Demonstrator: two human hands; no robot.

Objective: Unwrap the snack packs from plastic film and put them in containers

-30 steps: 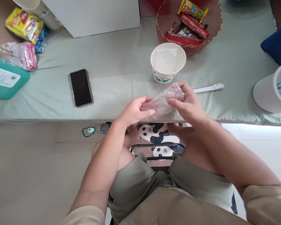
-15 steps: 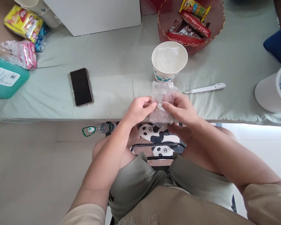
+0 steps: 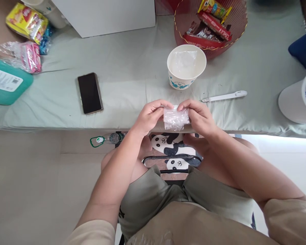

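Between my two hands is a clear plastic wrapper [image 3: 177,119], folded into a short bundle above the table's front edge. My left hand [image 3: 151,115] pinches its left end with thumb and forefinger. The right end is gripped by my right hand [image 3: 198,115], its fingers curled at the upper corner. Just beyond my hands stands a white paper cup [image 3: 183,81] with a blue print; a piece of clear plastic [image 3: 185,59] lies inside. To the right of the cup rests a white-handled cutter [image 3: 225,97] with a small blade pointing left.
A dark phone [image 3: 90,93] lies on the cloth-covered table [image 3: 127,78] at left. A red bowl [image 3: 178,25] holds snack bars behind the cup. A white bin [image 3: 290,100] stands far right, a green container [image 3: 12,92] far left. A white box [image 3: 112,17] is at the back.
The plastic wrapper went from spread flat to folded over into a shorter bundle. Both hands shifted slightly, their fingers now at its upper edge. The cup and cutter stayed put.
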